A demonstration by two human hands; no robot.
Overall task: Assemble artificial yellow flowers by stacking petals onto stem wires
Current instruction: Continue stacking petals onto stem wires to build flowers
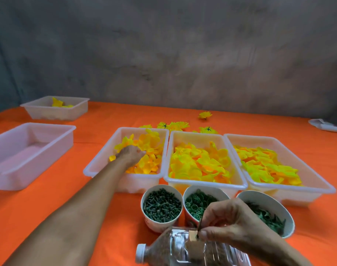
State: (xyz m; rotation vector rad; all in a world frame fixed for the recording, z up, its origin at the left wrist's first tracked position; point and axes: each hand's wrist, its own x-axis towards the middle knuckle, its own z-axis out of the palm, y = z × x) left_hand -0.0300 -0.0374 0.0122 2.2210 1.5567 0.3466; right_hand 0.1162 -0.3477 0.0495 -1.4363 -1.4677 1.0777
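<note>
Petals (144, 150) in the leftmost tray (98, 166) are lying under the left hand (129, 155), fingers hidden, grip unclear, while the right hand (231, 221) is pinching a stem wire (200, 225) above a bottle (183, 250).

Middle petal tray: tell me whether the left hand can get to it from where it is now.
Probably yes. The left hand is in the left petal tray, right beside the middle petal tray; only the low tray rims lie between, and nothing covers the petals.
</note>
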